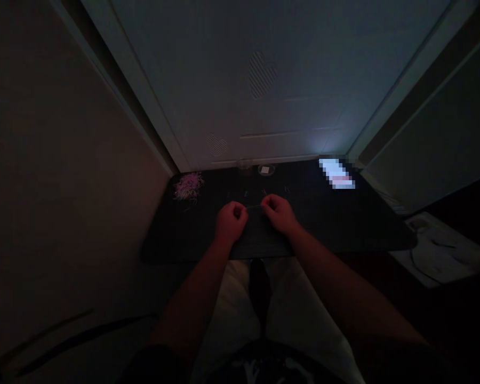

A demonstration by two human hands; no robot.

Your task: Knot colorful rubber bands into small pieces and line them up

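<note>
Between my two hands, above the dark table [316,224], stretches a thin, pale strand [253,207]; its exact kind is too dim to tell. My left hand [231,221] pinches one end, with thumb and fingers closed. The other end sits in the closed fingertips of my right hand [279,212]. Just beyond the hands lie a few tiny thin pieces, among them a reddish one [264,191] and a pale one [287,189]. At the table's left end is a tangled pile of pink and white strands [189,186].
A small clear dish [266,170] holding a white square stands at the back edge, beside a faint transparent container [245,164]. A glowing, blurred screen [336,173] lies at the back right. A white panel with heart patterns [224,106] rises behind the table.
</note>
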